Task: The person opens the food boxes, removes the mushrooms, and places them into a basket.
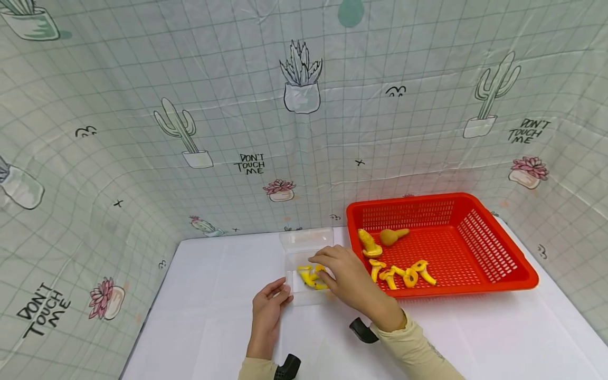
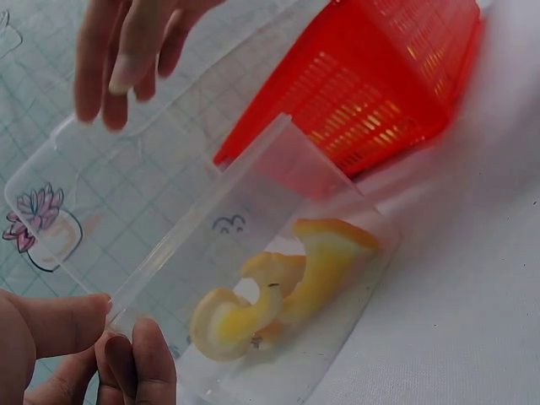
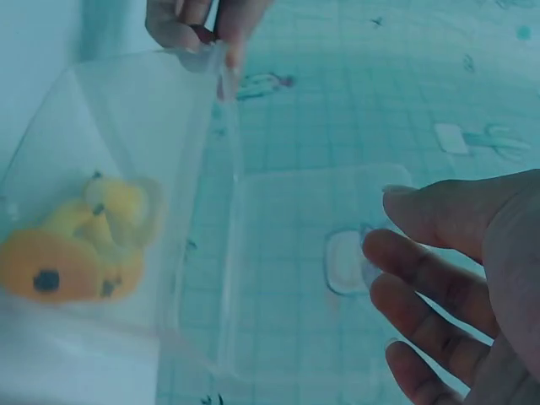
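Left hand [image 1: 267, 311] pinches clear box [image 1: 304, 287] near corner; right hand [image 1: 343, 274] fingers relaxed over hinged lid [image 1: 307, 238]. Keep box steady, yellow mushrooms [image 1: 312, 276] inside.

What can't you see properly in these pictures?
- Head view: the right hand covers part of the clear box, so the yellow pieces inside cannot be counted.
- Left wrist view: the red basket is cut off by the top edge; its contents are hidden.
- Right wrist view: everything is tinted blue and blurred; the left hand is cut off.
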`<state>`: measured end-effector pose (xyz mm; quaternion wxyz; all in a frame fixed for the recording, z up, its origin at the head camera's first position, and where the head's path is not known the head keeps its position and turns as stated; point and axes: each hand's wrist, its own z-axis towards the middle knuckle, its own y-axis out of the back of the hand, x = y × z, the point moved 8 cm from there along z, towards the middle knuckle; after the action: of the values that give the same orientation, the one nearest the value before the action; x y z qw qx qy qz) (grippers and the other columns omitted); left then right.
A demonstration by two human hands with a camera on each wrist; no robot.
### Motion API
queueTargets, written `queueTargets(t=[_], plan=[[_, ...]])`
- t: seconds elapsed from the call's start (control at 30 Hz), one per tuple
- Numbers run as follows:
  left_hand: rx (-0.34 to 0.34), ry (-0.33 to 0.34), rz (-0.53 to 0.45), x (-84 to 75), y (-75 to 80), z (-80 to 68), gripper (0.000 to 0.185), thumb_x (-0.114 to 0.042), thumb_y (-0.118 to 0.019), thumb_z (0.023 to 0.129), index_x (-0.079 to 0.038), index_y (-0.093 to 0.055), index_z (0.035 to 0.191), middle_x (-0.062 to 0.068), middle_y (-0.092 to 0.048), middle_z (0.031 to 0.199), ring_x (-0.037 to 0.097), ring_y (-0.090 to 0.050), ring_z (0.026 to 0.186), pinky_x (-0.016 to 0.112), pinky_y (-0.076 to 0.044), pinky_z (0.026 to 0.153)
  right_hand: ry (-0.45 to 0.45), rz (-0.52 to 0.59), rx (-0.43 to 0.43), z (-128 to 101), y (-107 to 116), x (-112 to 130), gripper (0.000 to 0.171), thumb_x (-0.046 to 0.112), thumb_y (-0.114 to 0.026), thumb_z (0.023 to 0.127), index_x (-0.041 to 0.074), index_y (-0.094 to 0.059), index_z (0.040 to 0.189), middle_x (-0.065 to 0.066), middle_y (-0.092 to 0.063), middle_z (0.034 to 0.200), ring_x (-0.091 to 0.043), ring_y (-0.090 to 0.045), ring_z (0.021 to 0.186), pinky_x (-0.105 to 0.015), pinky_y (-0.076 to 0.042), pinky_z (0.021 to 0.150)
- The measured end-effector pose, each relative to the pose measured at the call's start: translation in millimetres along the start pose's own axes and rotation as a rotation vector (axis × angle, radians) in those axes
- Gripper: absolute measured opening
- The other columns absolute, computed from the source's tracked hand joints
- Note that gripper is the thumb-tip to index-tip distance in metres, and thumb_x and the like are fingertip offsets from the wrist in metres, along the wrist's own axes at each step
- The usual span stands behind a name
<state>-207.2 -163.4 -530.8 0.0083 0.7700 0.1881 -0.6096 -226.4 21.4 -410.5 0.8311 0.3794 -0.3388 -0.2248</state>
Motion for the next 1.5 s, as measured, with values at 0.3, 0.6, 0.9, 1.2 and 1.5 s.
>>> queueTargets(t=[0.3,0.6,0.9,1.2,1.5], plan=[[0.010,0.003,0.003,1.0,-0.4,-0.5,0.039,0.007,-0.066,0.099,0.021,-0.056,0.134,0.010,-0.064,0.104,0.009,-0.065,0.082,0.018,-0.060,0.075,-0.003,0.028,0.052,17,-28,2,0.033,0.009,-0.088,0.086,0.009,-0.079,0.118,-0.004,-0.075,0.117,-0.024,-0.066,0.107,-0.041,-0.057,0.093],[0.004,0.000,0.001,0.8,0.2,0.0,0.038,0.008,-0.066,0.099,0.022,-0.057,0.132,0.011,-0.063,0.103,0.009,-0.064,0.082,0.018,-0.060,0.074,-0.031,0.052,0.066,26,-46,0,0.029,0.001,-0.086,0.086,0.006,-0.080,0.114,-0.007,-0.075,0.113,-0.029,-0.067,0.103,-0.045,-0.059,0.090],[0.009,0.004,-0.020,2.3,0.9,1.6,0.036,0.009,-0.063,0.100,0.022,-0.057,0.133,0.009,-0.061,0.099,0.008,-0.064,0.080,0.018,-0.060,0.073,-0.063,0.016,0.121,32,-64,-7,0.029,-0.004,-0.085,0.083,0.007,-0.081,0.109,-0.008,-0.076,0.109,-0.030,-0.069,0.098,-0.047,-0.061,0.081],[0.005,0.010,-0.024,2.8,1.1,1.5,0.036,0.009,-0.063,0.099,0.022,-0.057,0.133,0.008,-0.061,0.100,0.008,-0.063,0.080,0.018,-0.059,0.074,-0.075,-0.005,0.172,29,-78,-15,0.029,-0.004,-0.084,0.083,0.005,-0.081,0.111,-0.010,-0.076,0.112,-0.032,-0.070,0.100,-0.048,-0.061,0.084],[0.000,0.007,-0.018,1.3,-0.5,1.3,0.039,0.010,-0.066,0.097,0.022,-0.056,0.133,0.008,-0.061,0.103,0.010,-0.063,0.083,0.018,-0.060,0.074,-0.120,-0.021,0.189,26,-83,-26,0.026,-0.002,-0.085,0.083,0.004,-0.081,0.108,-0.011,-0.077,0.109,-0.033,-0.070,0.097,-0.047,-0.062,0.083]])
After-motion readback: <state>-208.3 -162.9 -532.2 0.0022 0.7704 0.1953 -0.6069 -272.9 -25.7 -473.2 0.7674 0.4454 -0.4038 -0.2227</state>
